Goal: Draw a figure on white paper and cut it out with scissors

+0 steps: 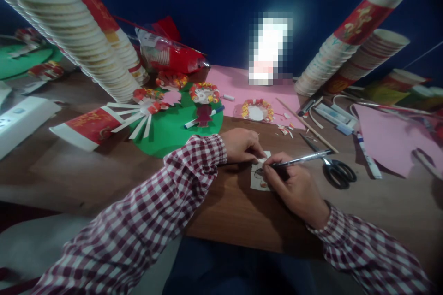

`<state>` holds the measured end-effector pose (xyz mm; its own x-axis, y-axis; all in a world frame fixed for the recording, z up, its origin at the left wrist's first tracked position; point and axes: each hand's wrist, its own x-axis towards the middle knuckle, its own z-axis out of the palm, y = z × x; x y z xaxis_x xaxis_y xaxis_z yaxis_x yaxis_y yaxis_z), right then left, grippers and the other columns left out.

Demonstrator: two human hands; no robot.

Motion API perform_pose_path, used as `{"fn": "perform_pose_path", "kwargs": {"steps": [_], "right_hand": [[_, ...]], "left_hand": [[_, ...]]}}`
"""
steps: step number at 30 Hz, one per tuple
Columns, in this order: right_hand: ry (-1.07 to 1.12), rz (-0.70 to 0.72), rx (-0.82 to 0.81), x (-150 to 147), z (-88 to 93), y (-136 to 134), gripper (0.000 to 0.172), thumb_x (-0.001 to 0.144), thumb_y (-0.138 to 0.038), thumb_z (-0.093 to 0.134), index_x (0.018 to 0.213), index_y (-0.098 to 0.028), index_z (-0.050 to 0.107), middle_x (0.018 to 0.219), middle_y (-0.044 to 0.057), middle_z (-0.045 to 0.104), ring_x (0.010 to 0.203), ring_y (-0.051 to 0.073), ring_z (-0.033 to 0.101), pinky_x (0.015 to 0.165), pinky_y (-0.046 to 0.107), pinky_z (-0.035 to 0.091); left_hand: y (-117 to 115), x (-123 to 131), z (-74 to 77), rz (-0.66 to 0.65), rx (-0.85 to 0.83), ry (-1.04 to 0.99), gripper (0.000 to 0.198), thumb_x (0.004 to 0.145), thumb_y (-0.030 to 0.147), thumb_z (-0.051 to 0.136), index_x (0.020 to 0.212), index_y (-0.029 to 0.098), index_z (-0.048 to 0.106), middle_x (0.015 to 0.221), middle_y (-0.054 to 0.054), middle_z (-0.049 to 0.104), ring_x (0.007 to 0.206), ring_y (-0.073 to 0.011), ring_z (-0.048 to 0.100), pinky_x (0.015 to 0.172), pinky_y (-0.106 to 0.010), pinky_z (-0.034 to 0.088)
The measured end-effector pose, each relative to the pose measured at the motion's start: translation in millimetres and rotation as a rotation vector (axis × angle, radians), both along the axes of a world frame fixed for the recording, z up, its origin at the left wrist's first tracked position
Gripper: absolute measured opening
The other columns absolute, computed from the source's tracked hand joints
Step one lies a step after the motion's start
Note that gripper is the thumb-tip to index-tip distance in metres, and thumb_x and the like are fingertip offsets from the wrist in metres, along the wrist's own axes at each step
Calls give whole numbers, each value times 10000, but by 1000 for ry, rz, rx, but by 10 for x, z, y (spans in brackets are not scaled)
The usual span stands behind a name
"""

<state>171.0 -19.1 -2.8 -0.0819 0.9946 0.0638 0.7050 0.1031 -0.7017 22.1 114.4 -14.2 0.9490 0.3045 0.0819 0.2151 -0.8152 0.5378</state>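
Note:
A small white paper piece (258, 180) with a coloured print lies on the brown table (228, 212) in front of me. My left hand (242, 145) presses down on its upper edge with curled fingers. My right hand (294, 184) grips a dark pen (301, 159), its tip resting on the paper and its shaft pointing up to the right. Both arms wear red and white checked sleeves.
Black scissors (332, 166) lie just right of my right hand. A green paper disc (169, 131) with paper-cup flowers, a pink sheet (249, 90), a cut red cup (88, 126), markers and tall leaning paper-cup stacks (79, 37) crowd the far side. More stacks (349, 46) lean at right.

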Motion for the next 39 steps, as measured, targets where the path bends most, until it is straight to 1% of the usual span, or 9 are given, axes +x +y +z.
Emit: {"fn": "perform_pose_path", "kwargs": {"steps": [6,12,17,23,35,39], "right_hand": [[2,8,7,-6,3,1,126,864,-307,475,844,-197,535,630,-7,598,556,133,565,544,231,415],[22,3,2,-4,-11,0,129,862,-306,473,850,-197,542,617,-12,602,536,126,562,507,220,418],[24,3,-6,-7,-18,1,155,865,-328,467,845,-196,546,615,-11,598,539,129,563,507,220,421],[35,5,-9,-10,14,3,141,865,-316,469,839,-195,539,624,-16,600,521,115,554,493,211,408],[56,8,-30,-18,32,0,122,863,-296,476,842,-193,538,603,-22,583,514,112,552,497,201,411],[88,5,-34,-15,19,4,126,863,-302,474,848,-191,533,635,-11,600,528,115,571,491,197,425]], "left_hand": [[-8,5,20,11,-6,19,247,738,274,623,978,253,681,786,-11,583,717,-97,526,637,-182,367],[-10,5,17,1,-25,10,249,742,266,618,984,262,677,786,-6,577,723,-98,525,653,-188,372],[-8,4,9,9,-19,5,253,737,257,619,982,254,681,761,-6,566,703,-94,518,644,-185,369],[-13,8,5,8,-14,7,252,753,252,600,994,268,673,760,1,567,724,-93,520,687,-186,378],[8,11,7,-17,-10,11,251,755,243,596,992,264,675,749,-1,567,721,-95,521,690,-183,378],[3,10,4,-10,-14,12,245,753,257,599,986,253,678,757,-4,569,721,-96,523,674,-182,378]]}}
